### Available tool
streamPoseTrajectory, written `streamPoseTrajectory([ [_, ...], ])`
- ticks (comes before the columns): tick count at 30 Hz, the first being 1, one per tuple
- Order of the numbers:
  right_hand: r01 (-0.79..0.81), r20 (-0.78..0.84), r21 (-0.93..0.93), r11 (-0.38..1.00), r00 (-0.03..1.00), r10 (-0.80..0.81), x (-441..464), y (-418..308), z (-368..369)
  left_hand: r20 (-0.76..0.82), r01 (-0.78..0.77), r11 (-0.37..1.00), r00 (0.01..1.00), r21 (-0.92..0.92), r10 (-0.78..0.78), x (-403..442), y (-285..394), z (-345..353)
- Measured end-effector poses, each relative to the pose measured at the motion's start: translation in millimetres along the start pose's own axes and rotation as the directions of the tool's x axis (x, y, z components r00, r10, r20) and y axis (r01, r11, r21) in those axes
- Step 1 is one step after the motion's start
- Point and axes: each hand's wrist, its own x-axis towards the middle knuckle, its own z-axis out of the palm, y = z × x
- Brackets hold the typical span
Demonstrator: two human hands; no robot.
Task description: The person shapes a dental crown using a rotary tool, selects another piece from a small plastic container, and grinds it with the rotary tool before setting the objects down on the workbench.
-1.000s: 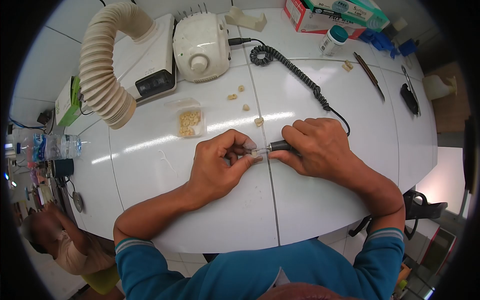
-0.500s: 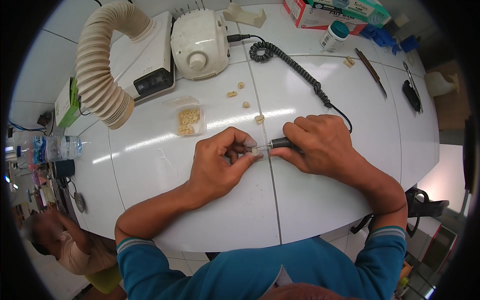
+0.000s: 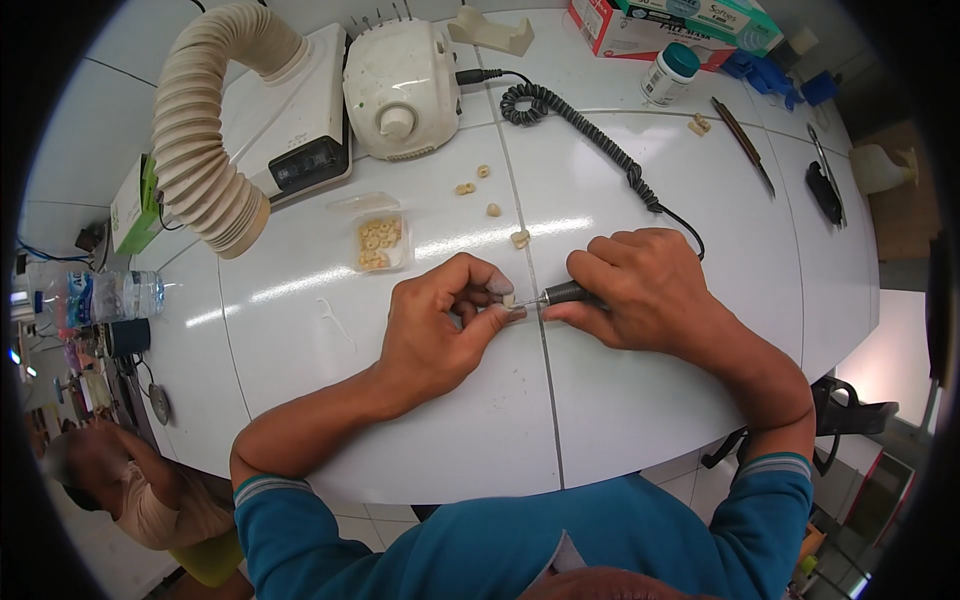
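Note:
Between the thumb and fingers of my left hand (image 3: 440, 322) is a small cream dental crown (image 3: 509, 299). Pale dust coats those fingertips. My right hand (image 3: 640, 288) grips a black rotary handpiece (image 3: 567, 292), its thin metal bur pointing left and meeting the crown; whether it touches the inside or the edge I cannot tell. A coiled black cord (image 3: 590, 130) links the handpiece to a cream control unit (image 3: 400, 90). Several loose tooth-coloured pieces, one of them a crown (image 3: 519, 239), lie beyond my hands, near an open clear box (image 3: 405, 250) of similar pieces.
A ribbed suction hose (image 3: 190, 130) arches over the left side from a white machine (image 3: 290, 120). At the back right stand a green-capped jar (image 3: 668, 76) and mask boxes (image 3: 650, 35). A brown-handled knife (image 3: 742, 145) lies at right. Another person (image 3: 150, 490) sits at lower left.
The handpiece tip has shifted slightly down and its angle has changed a little. The crown is turned slightly between my left fingers. Both hands otherwise keep their places.

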Motion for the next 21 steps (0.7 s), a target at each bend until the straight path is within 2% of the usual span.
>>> streamPoseTrajectory([
  [4,-0.035,-0.011,-0.006,0.999,0.999,0.035,0.0,-2.4,1.9,-0.05,-0.043,0.999,0.998,-0.027,0.042,1.0,-3.2,3.0],
  [8,0.009,0.0,0.01,1.0,1.0,-0.009,-0.3,1.2,0.1,-0.081,-0.083,0.996,0.993,-0.036,0.08,1.9,-6.0,5.3],
  [11,-0.01,-0.003,0.0,1.0,1.0,0.01,-1.1,-0.4,1.6,-0.021,-0.003,1.0,1.0,-0.011,0.003,1.1,2.7,0.3],
  [21,0.006,-0.035,-0.004,1.0,0.999,-0.006,-1.2,-3.0,2.0,-0.03,-0.013,1.0,0.999,0.018,0.014,0.5,2.7,1.6],
])
